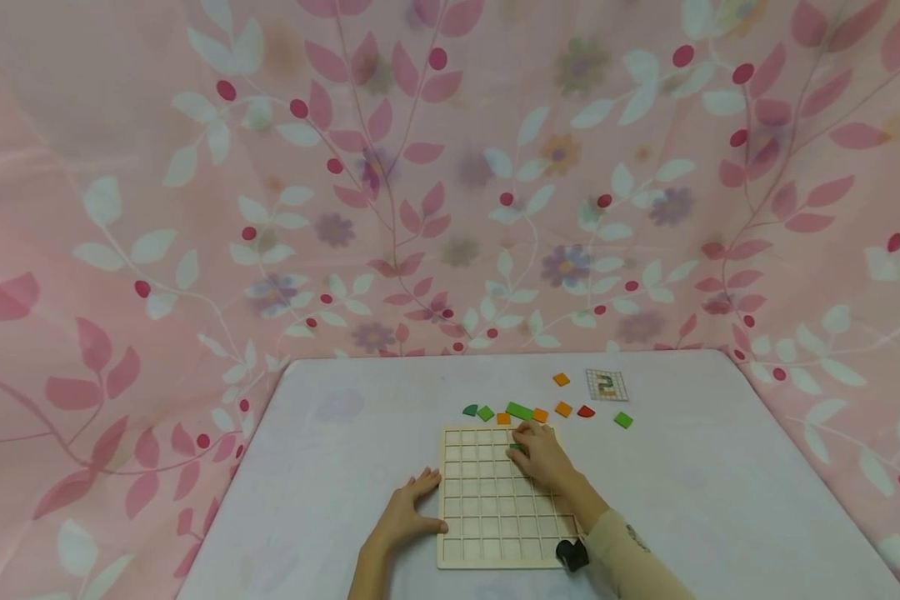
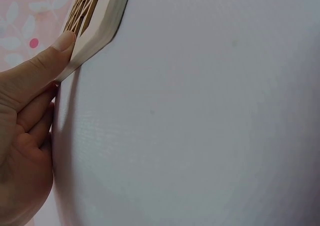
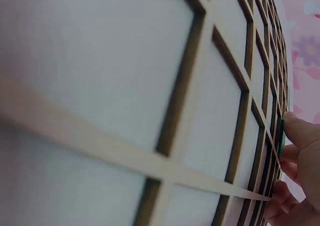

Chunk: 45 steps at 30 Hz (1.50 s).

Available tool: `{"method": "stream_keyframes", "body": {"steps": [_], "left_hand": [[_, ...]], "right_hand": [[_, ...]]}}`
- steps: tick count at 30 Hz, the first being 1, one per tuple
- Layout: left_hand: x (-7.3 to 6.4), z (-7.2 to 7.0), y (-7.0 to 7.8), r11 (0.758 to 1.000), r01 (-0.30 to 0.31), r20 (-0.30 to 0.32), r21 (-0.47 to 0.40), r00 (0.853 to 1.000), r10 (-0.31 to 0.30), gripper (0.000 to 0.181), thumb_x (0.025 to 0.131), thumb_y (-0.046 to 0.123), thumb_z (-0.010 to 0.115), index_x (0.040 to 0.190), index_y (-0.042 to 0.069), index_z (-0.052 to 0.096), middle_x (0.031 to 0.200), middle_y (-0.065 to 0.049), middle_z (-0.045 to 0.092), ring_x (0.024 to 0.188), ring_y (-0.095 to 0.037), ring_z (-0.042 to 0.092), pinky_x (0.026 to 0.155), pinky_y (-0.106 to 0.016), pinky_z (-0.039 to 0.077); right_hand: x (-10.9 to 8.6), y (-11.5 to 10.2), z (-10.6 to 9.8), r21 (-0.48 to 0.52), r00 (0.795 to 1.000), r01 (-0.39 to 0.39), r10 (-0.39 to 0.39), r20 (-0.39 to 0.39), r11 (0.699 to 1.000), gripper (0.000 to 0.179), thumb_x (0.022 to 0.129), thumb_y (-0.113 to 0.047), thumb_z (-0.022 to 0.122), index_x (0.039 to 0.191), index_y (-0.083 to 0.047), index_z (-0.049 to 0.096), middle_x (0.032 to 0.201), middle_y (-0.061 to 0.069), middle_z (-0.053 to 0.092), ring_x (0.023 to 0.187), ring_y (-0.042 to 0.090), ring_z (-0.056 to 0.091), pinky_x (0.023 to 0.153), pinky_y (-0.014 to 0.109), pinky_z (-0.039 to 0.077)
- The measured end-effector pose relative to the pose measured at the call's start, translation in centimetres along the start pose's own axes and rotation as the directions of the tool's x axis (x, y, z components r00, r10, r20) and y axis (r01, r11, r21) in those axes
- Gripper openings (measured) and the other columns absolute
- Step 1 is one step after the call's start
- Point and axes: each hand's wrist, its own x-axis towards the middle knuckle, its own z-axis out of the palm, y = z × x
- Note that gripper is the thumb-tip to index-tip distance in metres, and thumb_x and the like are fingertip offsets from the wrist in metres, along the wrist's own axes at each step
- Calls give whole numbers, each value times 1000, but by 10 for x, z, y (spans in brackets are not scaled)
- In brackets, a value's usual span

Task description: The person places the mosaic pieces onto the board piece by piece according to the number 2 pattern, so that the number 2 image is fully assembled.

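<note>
R hand (image 1: 543, 460) pinches small green pc (image 1: 518, 448) btwn thumb & fingers, at far right part of grid board (image 1: 487, 504), contact unclear; L hand (image 1: 403, 515) not gripping, fingers out along left edge, thumb on rim. Pc prob. light, stiff, maybe slick, shape mostly hidden; best held by opp. edges. Board looks wooden, rigid, likely apt to slide, so steady by rim

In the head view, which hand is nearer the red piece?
Right. The right hand is below and left of the red piece; the left hand is farther, at the board's left edge.
</note>
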Motion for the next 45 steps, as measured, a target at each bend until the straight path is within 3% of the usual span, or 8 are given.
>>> {"method": "stream_keyframes", "body": {"steps": [4,11,14,24,31,34,40,45], "left_hand": [[-1,0,0,1000,7,-5,2,1000,-7,86,58,19,87,131,-6,49,141,-28,37,128,-59,24,105,-67,18],[-1,1,0,1000,7,-1,7,1000,-7,86,58,21,87,131,-5,49,141,-28,37,128,-60,24,105,-68,18],[-1,2,0,1000,11,-2,14,1000,-11,86,58,21,87,131,-5,49,141,-28,37,127,-61,24,104,-69,18],[-1,2,0,1000,8,-7,13,1000,-8,86,58,20,87,131,-5,49,141,-28,36,128,-60,24,104,-69,17],[-1,1,1,1000,8,-4,10,1000,-8,86,58,20,87,131,-6,49,141,-28,36,127,-61,24,104,-68,18],[-1,1,1,1000,6,-3,12,1000,-6,86,58,20,87,131,-6,49,141,-28,36,127,-61,24,104,-68,19],[-1,1,0,1000,-1,3,12,1000,1,86,59,21,87,131,-6,49,141,-29,36,128,-60,24,104,-68,19],[-1,0,1,1000,1,1,16,1000,-1,85,59,20,86,131,-6,49,141,-29,36,127,-61,24,104,-68,19]], "right_hand": [[-4,-2,-2,-79,1000,-1,2,5,997,31,86,-24,67,105,0,67,115,19,56,100,39,49,84,50,44],[-16,2,1,-125,988,9,-28,-154,992,25,80,-24,73,90,-1,71,107,21,62,97,39,53,82,51,47],[-20,4,1,-131,984,-25,1,-181,991,22,79,-24,74,75,-4,66,107,20,63,99,38,54,85,50,48],[-26,-5,-7,-168,975,-99,62,-212,981,35,77,-20,75,56,-12,49,103,22,68,95,37,63,80,48,53],[-29,-12,-12,-177,990,-132,120,-77,975,19,83,-18,69,73,-2,66,115,25,63,109,42,58,93,49,47],[-32,-13,-12,-187,989,-138,126,-75,973,20,85,-18,67,80,1,68,116,25,62,110,44,55,95,51,46],[-36,-12,-11,-248,985,-124,89,-147,961,17,83,-18,68,79,-2,70,103,20,66,94,39,56,79,51,51],[-38,-11,-11,-262,979,-149,105,-175,954,17,83,-18,68,87,-3,73,88,13,59,80,31,50,64,44,47]]}}
